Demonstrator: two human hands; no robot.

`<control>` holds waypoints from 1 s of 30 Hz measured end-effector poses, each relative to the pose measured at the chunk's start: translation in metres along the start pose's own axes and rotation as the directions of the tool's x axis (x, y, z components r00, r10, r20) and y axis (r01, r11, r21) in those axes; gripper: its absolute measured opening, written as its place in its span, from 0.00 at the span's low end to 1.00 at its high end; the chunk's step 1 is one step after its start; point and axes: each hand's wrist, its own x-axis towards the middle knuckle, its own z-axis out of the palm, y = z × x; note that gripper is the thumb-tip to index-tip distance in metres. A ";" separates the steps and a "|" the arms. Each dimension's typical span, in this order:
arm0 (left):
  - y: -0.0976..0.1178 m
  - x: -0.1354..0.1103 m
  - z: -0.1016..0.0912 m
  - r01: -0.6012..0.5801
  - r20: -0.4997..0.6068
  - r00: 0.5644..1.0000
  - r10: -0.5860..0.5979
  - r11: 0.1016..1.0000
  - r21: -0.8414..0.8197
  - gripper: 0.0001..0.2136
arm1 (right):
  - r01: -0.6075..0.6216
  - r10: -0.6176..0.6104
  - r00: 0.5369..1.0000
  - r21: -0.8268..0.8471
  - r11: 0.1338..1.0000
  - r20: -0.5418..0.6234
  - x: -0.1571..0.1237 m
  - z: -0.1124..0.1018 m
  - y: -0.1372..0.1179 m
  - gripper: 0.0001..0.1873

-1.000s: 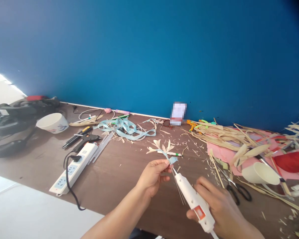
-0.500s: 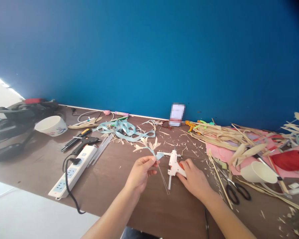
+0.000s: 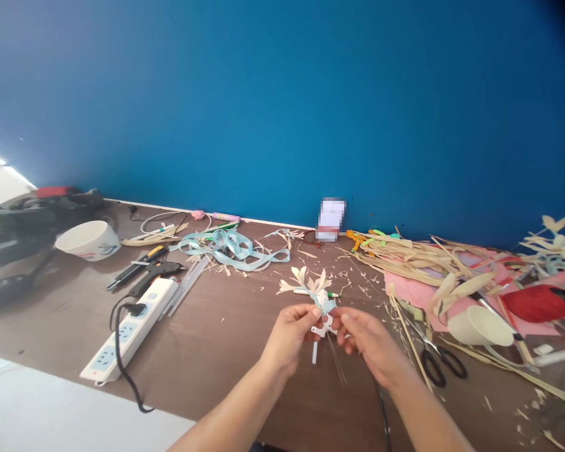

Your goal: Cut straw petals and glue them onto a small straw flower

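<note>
One white glue gun (image 3: pixel 329 326) behind the pale flower (image 3: pixel 312 284), scissors (image 3: pixel 435 345) rightward.

The craft flower (image 3: pixel 299 276) is held between the left hand (image 3: pixel 289 329) and the right hand (image 3: pixel 365 339), over a glue gun (image 3: pixel 328 326) laid on the table (image 3: pixel 216 370). To the left, a power strip (image 3: pixel 130 329) is set aslant — bordered by glue sticks (image 3: pixel 183 290) on its right, with a second glue gun (image 3: pixel 156 274) and a utility knife (image 3: pixel 134 269) behind. Farther left, a bowl (image 3: pixel 88 242) is flanked by a bag (image 3: pixel 14 235). Ribbon (image 3: pixel 234 242) is heaped behind the sticks, before the wall (image 3: pixel 263 113). On the right, husk strips (image 3: pixel 405 254) are piled partly on a sheet (image 3: pixel 405 290) — scissors (image 3: pixel 430 345) are placed in front, left of a cup (image 3: pixel 483 326).
</note>
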 end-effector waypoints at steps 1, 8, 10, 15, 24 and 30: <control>0.000 -0.001 0.003 -0.011 -0.002 1.000 0.012 1.000 0.001 0.12 | -0.012 0.012 1.000 0.095 0.995 -0.002 -0.001 0.007 -0.002 0.16; -0.006 -0.005 0.015 -0.069 -0.053 0.996 0.071 0.997 0.033 0.11 | 0.152 -0.104 0.952 0.151 0.977 -0.289 0.000 0.030 0.001 0.09; -0.008 -0.005 0.016 -0.067 -0.086 0.994 0.069 0.998 0.020 0.11 | 0.196 -0.165 0.939 0.076 0.978 -0.301 -0.002 0.030 0.001 0.08; -0.010 -0.004 0.017 -0.076 -0.115 0.991 0.075 0.997 -0.004 0.12 | 0.318 -0.351 0.890 -0.156 0.935 -0.291 -0.011 0.033 -0.002 0.07; -0.009 -0.006 0.015 0.055 -0.038 0.998 -0.058 0.995 -0.078 0.12 | 0.390 -0.543 0.805 -0.474 0.789 -0.242 -0.021 0.034 0.001 0.07; -0.009 -0.003 0.009 0.154 -0.010 0.988 -0.157 0.978 -0.142 0.08 | 0.401 -0.606 0.783 -0.631 0.664 -0.140 -0.023 0.028 0.003 0.09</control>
